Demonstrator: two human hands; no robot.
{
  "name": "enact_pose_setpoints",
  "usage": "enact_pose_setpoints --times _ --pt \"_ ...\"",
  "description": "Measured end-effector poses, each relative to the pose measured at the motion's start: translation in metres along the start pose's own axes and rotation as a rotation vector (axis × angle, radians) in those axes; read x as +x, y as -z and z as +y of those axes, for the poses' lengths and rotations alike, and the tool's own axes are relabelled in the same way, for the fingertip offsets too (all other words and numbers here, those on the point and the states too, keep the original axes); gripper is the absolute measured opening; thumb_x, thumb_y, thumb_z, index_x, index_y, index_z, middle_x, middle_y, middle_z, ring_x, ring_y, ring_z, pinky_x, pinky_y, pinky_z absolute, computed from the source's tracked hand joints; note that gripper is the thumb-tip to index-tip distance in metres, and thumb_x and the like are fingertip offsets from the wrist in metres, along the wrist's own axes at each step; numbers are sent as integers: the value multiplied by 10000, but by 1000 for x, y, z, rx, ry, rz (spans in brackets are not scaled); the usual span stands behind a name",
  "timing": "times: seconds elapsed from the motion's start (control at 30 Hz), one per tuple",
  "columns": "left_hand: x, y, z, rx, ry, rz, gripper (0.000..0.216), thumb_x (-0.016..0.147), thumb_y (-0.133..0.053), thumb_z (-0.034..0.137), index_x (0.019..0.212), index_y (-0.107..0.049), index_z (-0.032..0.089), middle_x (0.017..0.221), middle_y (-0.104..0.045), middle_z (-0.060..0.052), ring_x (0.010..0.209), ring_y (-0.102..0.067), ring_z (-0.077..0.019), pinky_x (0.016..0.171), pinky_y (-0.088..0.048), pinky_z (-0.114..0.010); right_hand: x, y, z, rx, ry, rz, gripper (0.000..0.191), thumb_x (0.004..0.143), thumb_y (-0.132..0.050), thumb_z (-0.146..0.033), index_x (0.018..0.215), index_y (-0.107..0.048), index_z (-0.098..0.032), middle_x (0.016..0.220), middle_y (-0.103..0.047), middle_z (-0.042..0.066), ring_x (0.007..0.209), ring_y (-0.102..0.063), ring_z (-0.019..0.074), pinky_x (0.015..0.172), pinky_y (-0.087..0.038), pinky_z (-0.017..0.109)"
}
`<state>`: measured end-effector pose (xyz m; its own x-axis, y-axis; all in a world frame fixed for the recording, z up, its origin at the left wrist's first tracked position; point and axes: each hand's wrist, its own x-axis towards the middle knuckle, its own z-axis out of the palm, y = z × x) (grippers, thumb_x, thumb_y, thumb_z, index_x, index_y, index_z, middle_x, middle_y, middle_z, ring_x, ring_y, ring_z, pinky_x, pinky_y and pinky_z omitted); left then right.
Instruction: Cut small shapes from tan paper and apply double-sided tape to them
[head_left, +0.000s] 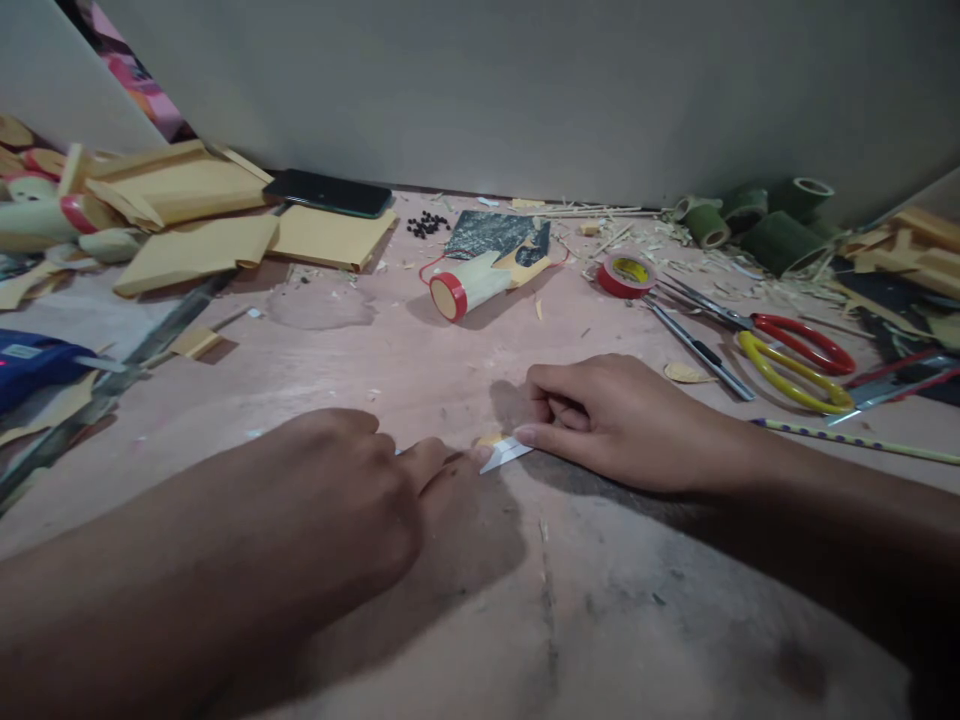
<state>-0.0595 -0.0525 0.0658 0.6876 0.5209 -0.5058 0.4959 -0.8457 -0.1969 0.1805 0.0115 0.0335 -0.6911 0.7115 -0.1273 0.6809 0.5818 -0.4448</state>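
A small piece with a white, slanted edge and a tan part [507, 454] lies low over the table, between my two hands. My left hand [352, 490] is closed, its back towards me, and a fingertip presses the left end of this piece; the palm side is hidden. From the other side my right hand [607, 420] pinches the right end between thumb and curled fingers. Beyond them lies a pale tube [484, 284] with a red-banded round end, a zigzag-cut far end and a red cord.
Behind the tube are a dark speckled sheet [480, 234] and black beads [427, 224]. Red tape [626, 276], a craft knife [699, 350], scissors [795, 365] and green tubes [784, 242] lie right. Tan folded sheets [202, 250], a phone [330, 192] and a blue glue gun [37, 368] lie left.
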Motion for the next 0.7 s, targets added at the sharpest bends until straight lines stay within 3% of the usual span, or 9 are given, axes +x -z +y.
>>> enact_pose_setpoints --times 0.07,0.27,0.53,0.7 --pt "-1 0 -1 -6 -25 -34 444 774 -717 206 1212 -754 270 859 -739 -23 468 -494 -151 479 -299 -350 0 -1 -1 -24 -1 15 249 951 -672 -403 819 -606 -203 626 -521 -58 581 -448 120 582 -232 286" --pt "-1 -9 0 -78 2 143 421 732 -720 122 1125 -736 272 747 -686 13 445 -472 -136 489 -314 -342 0 -4 -2 -55 6 27 235 948 -665 -381 816 -599 -198 623 -521 -48 579 -454 126 592 -216 292" --pt "3 3 0 -27 -50 -51 554 756 -688 176 1302 -694 274 900 -759 -53 514 -572 -177 492 -355 -348 1 -5 -2 -69 4 26 242 951 -655 -394 821 -595 -200 628 -521 -48 578 -456 127 587 -207 294" --pt "2 3 2 -16 -86 28 455 790 -670 167 1226 -741 275 881 -750 -61 506 -572 -196 488 -359 -364 0 -7 -1 -79 17 37 247 959 -649 -409 837 -593 -202 629 -522 -49 583 -461 129 591 -211 291"
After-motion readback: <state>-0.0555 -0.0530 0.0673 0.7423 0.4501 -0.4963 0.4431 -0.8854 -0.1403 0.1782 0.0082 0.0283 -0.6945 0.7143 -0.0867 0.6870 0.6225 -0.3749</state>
